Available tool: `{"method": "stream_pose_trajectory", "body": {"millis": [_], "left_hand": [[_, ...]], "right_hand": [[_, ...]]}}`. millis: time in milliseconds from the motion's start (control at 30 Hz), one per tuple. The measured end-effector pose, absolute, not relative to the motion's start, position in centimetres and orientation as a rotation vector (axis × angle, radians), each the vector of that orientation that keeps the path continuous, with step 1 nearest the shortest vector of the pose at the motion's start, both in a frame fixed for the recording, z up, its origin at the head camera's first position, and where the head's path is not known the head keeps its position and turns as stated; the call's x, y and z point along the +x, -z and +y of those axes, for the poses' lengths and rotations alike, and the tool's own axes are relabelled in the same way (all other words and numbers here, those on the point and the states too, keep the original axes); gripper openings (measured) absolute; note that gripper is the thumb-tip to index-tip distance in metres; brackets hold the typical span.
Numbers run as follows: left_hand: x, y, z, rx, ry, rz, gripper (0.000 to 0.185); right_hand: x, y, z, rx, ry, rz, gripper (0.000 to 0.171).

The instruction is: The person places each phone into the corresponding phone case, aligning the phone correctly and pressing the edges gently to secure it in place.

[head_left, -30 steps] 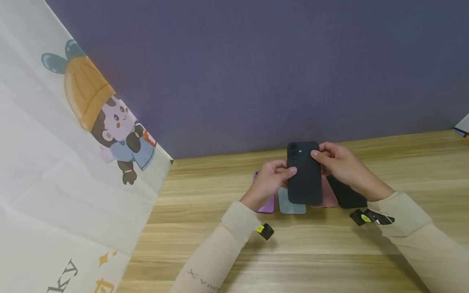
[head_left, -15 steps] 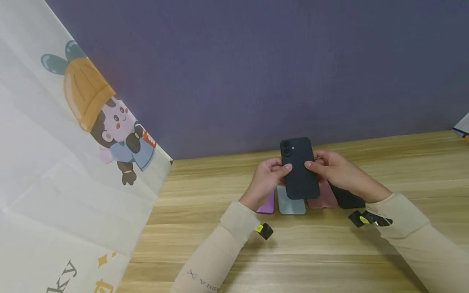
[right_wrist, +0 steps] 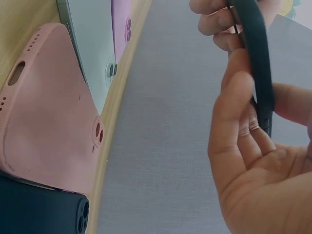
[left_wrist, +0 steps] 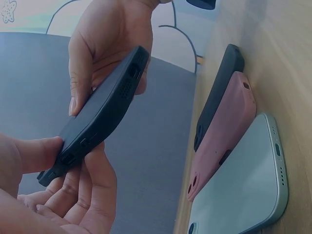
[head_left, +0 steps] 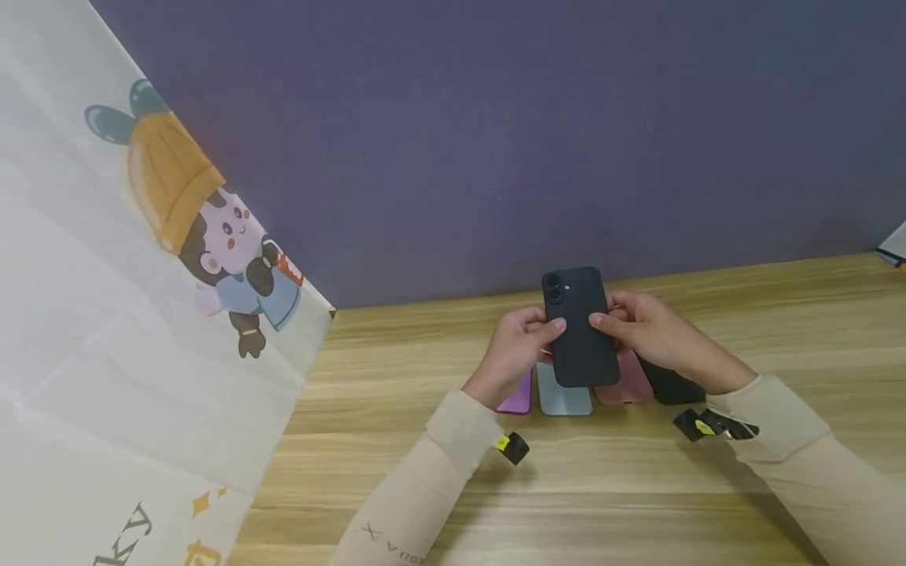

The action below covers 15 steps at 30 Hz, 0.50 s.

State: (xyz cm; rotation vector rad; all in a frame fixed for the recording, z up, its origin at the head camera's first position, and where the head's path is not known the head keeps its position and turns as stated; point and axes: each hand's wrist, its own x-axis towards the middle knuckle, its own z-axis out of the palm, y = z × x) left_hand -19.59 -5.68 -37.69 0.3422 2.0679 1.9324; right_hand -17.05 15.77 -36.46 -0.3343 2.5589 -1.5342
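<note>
A dull purple wall [head_left: 495, 134] fills the background, and a pale printed cloth [head_left: 106, 314] with a cartoon figure hangs across the left, cut off by the frame's edge. Below them runs a light wooden table [head_left: 566, 487].

Two arms in beige sleeves reach in from the bottom; each carries a small black wrist device with a yellow spot, and the sleeve lettering on the left arm is too small to read.

The left hand [head_left: 515, 354] and right hand [head_left: 654, 330] hold a black phone [head_left: 580, 326] between them, raised above the table, its back and camera lenses facing the head camera. Each thumb lies on the back near a side edge, while the fingers curl behind it, mostly hidden; the wrist views show them wrapped round its edges.

On the table under the hands lies a row of four: a purple phone [head_left: 517, 399], largely covered by the left hand, a pale blue-grey phone [head_left: 564, 401], a pink case [head_left: 626, 385], and a black case [head_left: 668, 387], its far end hidden behind the right hand.
</note>
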Motion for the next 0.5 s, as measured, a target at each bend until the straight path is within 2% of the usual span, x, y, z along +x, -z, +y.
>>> {"method": "stream_pose_trajectory", "body": {"millis": [500], "left_hand": [[-19.31,37.82,-6.20,0.370,-1.923,2.058,0.015]], "right_hand": [[-16.45,36.47,15.26,-0.311,1.503,2.593,0.033]]}}
